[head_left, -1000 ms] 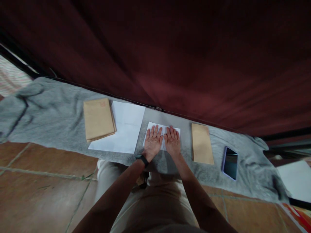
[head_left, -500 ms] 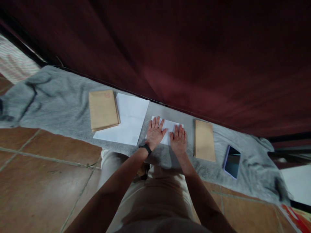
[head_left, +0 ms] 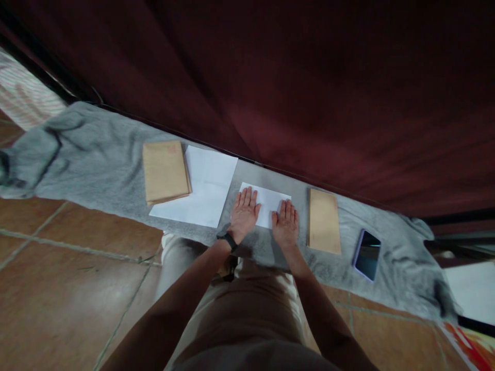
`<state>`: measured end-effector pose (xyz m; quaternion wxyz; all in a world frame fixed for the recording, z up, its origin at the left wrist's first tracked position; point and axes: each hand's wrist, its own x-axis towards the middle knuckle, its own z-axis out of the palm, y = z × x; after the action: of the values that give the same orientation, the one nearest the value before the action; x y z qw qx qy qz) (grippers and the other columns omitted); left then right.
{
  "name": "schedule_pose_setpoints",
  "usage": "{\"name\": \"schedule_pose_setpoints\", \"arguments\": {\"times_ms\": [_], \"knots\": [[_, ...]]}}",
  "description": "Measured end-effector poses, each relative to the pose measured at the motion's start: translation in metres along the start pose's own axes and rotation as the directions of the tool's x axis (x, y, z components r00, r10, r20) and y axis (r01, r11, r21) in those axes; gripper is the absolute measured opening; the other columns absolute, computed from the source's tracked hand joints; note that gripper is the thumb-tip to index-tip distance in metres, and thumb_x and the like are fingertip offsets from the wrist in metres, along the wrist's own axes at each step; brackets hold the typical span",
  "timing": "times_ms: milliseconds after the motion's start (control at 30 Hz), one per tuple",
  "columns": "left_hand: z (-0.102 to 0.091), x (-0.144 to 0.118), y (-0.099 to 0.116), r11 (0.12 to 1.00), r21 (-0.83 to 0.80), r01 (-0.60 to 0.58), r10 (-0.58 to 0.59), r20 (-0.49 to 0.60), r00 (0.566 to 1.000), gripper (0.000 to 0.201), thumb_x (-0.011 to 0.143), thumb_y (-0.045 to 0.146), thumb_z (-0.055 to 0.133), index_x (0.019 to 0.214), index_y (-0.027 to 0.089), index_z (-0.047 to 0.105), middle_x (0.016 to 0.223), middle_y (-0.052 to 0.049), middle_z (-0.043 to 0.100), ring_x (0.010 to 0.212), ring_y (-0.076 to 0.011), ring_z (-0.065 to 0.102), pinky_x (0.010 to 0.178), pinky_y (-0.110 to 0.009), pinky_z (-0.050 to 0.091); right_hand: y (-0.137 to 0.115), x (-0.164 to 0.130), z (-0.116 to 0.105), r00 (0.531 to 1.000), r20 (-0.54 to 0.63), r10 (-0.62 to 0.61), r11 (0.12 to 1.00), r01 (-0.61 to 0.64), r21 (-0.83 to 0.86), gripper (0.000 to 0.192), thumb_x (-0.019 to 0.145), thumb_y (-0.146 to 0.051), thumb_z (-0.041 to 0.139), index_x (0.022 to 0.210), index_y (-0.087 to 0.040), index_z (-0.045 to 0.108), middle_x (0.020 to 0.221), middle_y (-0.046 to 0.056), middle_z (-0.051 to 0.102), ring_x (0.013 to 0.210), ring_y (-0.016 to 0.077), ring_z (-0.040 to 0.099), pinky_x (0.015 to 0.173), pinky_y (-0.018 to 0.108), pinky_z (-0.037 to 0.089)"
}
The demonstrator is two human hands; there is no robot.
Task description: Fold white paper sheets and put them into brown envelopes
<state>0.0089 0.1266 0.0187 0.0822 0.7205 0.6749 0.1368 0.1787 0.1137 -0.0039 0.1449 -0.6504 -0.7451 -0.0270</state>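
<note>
A small white sheet of paper [head_left: 266, 205], which looks folded, lies on the grey cloth in front of me. My left hand [head_left: 244, 212] rests flat on its left part, fingers out and close together. On its right end lies my right hand [head_left: 285, 222], also flat with the fingers stretched. Neither hand grips anything. Left of my left hand is a larger white sheet [head_left: 211, 185], partly covered by a stack of brown envelopes [head_left: 164, 172]. Just right of my right hand sits another brown envelope stack [head_left: 324, 221].
A phone [head_left: 367, 255] lies on the grey cloth [head_left: 104, 159] at the right. Behind the narrow covered surface hangs a dark red curtain [head_left: 270, 103]. Brown floor tiles [head_left: 77, 288] show below the front edge.
My left hand has shifted slightly left, its thumb moving off the middle of the small sheet, and its fingers are closer together. The right hand stays about where it was.
</note>
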Motion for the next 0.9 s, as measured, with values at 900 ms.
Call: {"name": "schedule_pose_setpoints", "arguments": {"times_ms": [900], "knots": [[0.003,-0.038,0.013,0.895,-0.023,-0.446,0.447,0.066,0.892,0.053,0.104,0.038,0.048,0.150,0.014,0.053,0.155,-0.015,0.054,0.155,-0.0303,0.033,0.131,-0.059,0.007,-0.007,0.051,0.011,0.934,0.147,-0.325,0.934,0.292,0.205,0.053,0.110,-0.031,0.024,0.157,-0.017,0.045,0.166,0.010,0.040,0.155,0.0228,0.032,0.127,0.049,0.022]]}}
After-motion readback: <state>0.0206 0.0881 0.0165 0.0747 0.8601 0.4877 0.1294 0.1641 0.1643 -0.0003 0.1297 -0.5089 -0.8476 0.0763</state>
